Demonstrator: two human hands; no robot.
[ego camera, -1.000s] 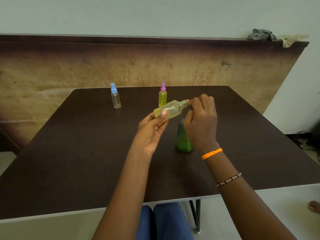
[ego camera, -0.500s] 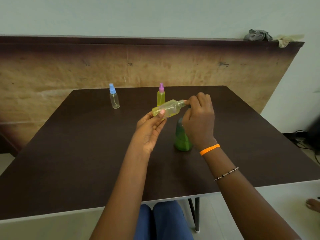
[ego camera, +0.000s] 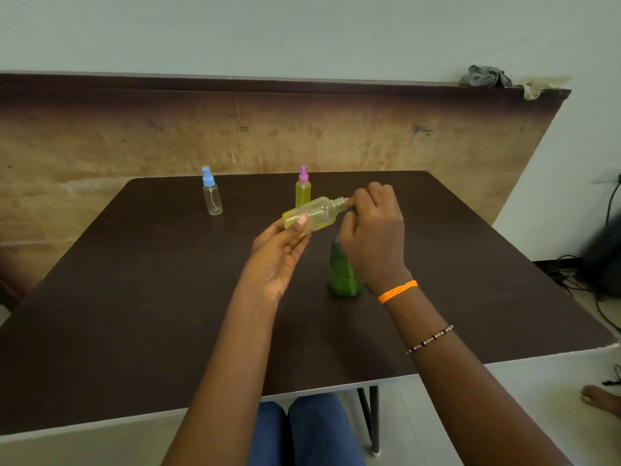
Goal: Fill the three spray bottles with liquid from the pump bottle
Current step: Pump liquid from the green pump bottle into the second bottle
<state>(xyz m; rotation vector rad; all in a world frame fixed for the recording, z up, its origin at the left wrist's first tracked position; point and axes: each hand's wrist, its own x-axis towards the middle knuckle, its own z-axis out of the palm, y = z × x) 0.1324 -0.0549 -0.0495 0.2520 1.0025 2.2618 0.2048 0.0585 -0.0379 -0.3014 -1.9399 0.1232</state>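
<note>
Judging by colour, the purple-capped clear plastic spray bottle (ego camera: 303,191), upright at the far side of the dark brown table (ego camera: 134,297), looks filled yellow; the blue-capped one (ego camera: 211,196) looks empty. The left hand (ego camera: 280,245) holds the uncapped, tilted, part-yellow third bottle (ego camera: 312,215) above the table, its threaded neck meeting the right hand (ego camera: 373,233), curled over the green pump bottle (ego camera: 342,274) and hiding its pump.

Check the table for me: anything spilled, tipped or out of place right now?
No spill shows. The uncapped bottle, held by the left hand, lies nearly on its side with liquid inside, its open neck at the right hand. The blue-capped bottle looks empty.
</note>
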